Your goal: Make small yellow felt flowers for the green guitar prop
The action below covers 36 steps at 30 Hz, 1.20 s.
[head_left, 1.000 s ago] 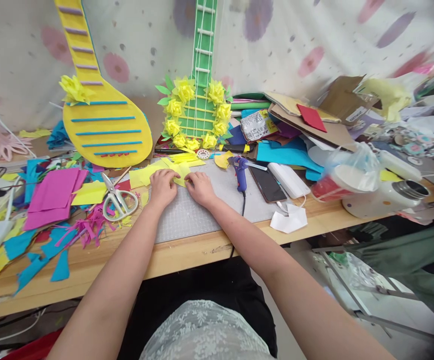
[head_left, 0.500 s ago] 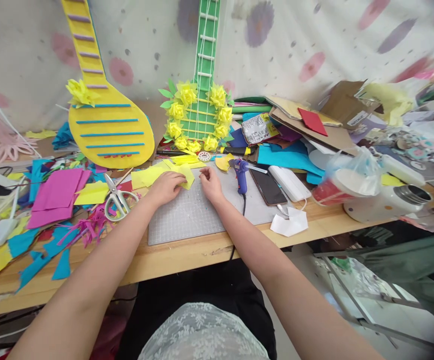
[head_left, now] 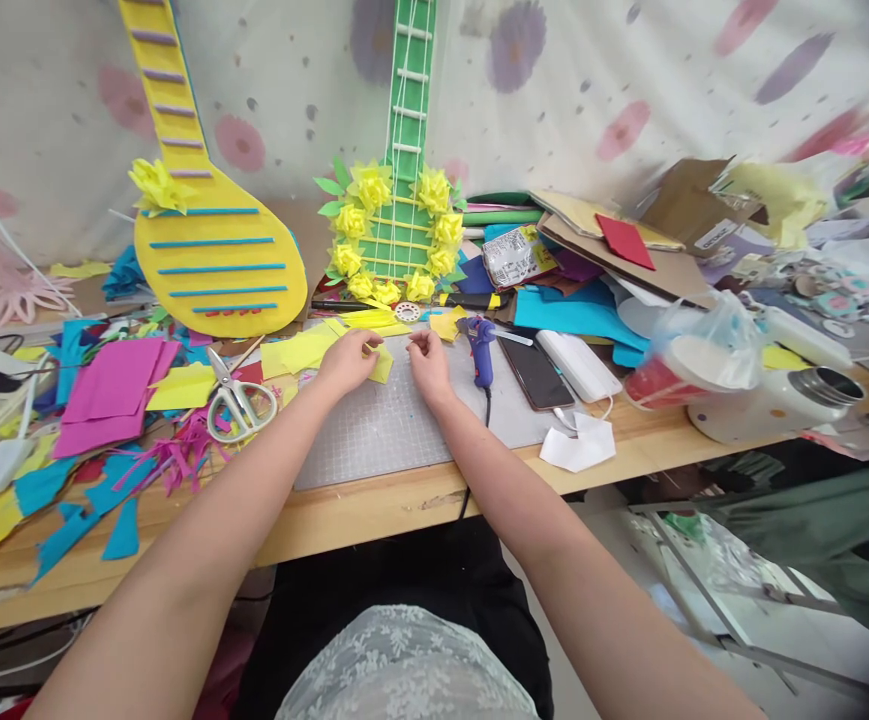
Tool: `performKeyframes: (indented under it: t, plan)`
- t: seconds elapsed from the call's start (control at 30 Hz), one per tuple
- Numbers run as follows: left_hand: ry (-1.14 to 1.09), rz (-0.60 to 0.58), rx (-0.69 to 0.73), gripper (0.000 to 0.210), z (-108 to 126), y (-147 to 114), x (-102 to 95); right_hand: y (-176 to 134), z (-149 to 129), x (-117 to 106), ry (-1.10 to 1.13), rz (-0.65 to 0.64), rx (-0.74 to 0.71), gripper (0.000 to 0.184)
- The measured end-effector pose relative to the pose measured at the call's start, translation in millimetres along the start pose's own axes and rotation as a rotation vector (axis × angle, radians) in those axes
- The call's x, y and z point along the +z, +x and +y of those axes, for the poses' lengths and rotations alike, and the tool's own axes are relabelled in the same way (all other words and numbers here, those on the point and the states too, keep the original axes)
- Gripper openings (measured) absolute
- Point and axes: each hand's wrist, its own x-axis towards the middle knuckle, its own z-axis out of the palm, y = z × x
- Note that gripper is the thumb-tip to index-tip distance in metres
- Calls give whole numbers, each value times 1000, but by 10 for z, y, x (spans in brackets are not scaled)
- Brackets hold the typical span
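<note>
My left hand point(head_left: 350, 362) is over the right end of the yellow paper point(head_left: 295, 352), fingers curled in toward the thumb. A corner of a yellow piece point(head_left: 384, 366) shows just past its fingertips; whether the hand grips it is unclear. Facing it across a small gap, my right hand point(head_left: 428, 364) has its fingertips pinched together above the grey cutting mat point(head_left: 374, 440). What either pinch holds is too small to make out. A small yellow paper piece point(head_left: 445, 323) lies just beyond my right hand. The purple glue gun point(head_left: 480, 352) stands to its right.
Scissors point(head_left: 239, 405) and magenta paper point(head_left: 115, 395) lie left, among blue scraps. Behind stand a yellow paper instrument point(head_left: 220, 255) and a green one point(head_left: 402, 225) with yellow flowers. A phone point(head_left: 535, 375), white power bank point(head_left: 578, 365), cup point(head_left: 693, 365) and bottle point(head_left: 775, 405) sit right.
My left hand has shifted slightly right and its fingers have curled up off the yellow paper. My right hand has moved slightly right, its fingers drawn together. The view has shifted a little.
</note>
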Motion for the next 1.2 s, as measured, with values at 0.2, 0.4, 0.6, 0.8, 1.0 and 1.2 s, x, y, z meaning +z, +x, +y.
performKeyframes:
  t: [0.2,0.4,0.6,0.8,1.0,1.2]
  plan:
    - [210,-71,88,37,-112,229,-143,20,26,4,5,1,18,19]
    - [308,-162,6,33,-76,378,-234,-37,35,35,-25,-90,-90,20]
    - [475,-326,238,47,145,387,-251,-32,29,21,41,-4,-64,19]
    - [659,-358,304,41,282,425,-228,-10,6,7,102,26,-31,17]
    - [588,-332,326,15,212,480,-195,-13,9,10,83,51,-57,17]
    - [95,-96,148,11,123,446,-223,-38,6,-42,-55,160,-151,24]
